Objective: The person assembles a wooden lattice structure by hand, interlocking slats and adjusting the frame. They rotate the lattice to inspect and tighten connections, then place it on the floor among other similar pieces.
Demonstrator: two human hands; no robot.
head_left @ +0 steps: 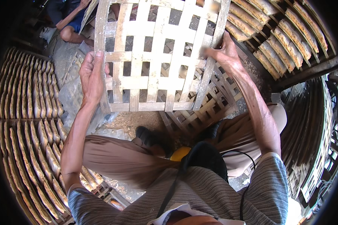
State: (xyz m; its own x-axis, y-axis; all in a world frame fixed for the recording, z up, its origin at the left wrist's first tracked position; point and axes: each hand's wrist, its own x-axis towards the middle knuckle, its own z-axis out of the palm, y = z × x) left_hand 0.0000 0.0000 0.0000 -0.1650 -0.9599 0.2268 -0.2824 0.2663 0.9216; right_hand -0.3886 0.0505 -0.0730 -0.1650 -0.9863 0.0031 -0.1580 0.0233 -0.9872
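A woven bamboo lattice rack [150,57] with a flat wooden frame is held up in front of me. My left hand [91,77] is closed on its left side rail, thumb on the near face and fingers curling behind. On the opposite rail my right hand [226,54] grips lower down, the thumb laid along the frame and the other fingers largely hidden. Beneath and to the right, a second bamboo lattice rack [226,90] leans near my feet, partly covered by the raised one.
Slanted rows of orange-brown, pale-edged pieces [30,90] line the left side; similar rows [285,43] stand at the upper right. A stack of racks [308,127] is beside my right arm. Clear plastic sheeting [69,93] lies on the floor. Another person's knee [67,33] shows upper left.
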